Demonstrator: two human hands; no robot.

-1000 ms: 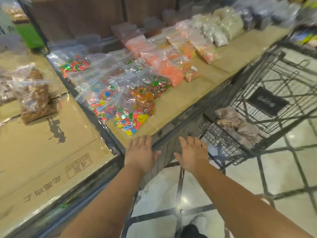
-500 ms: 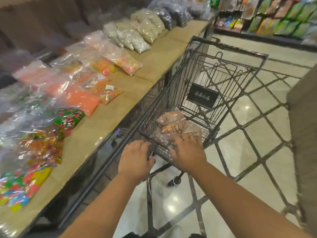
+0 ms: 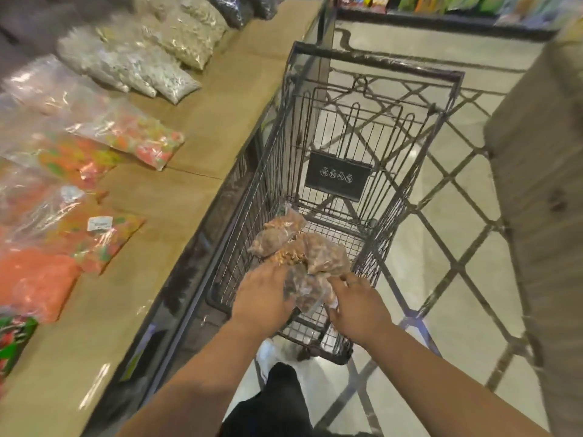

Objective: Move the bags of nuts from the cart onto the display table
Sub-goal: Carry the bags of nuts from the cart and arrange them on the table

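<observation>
A black wire cart stands in front of me beside the display table. Several clear bags of brown nuts lie piled at the near end of the cart's basket. Both hands are down in the basket on the nearest bag. My left hand presses on its left side with the fingers curled onto the plastic. My right hand touches its right side, fingers bent at the bag's edge. The fingertips are partly hidden by the bag.
The table on the left, covered in brown paper, carries bags of coloured candy and pale seeds. A bare strip runs along its near edge. A cardboard-coloured block stands on the right. Shelves close the aisle's far end.
The view has swung right from the table to the cart. Both hands have moved forward from the cart's near rim down into the basket and onto a bag of nuts.
</observation>
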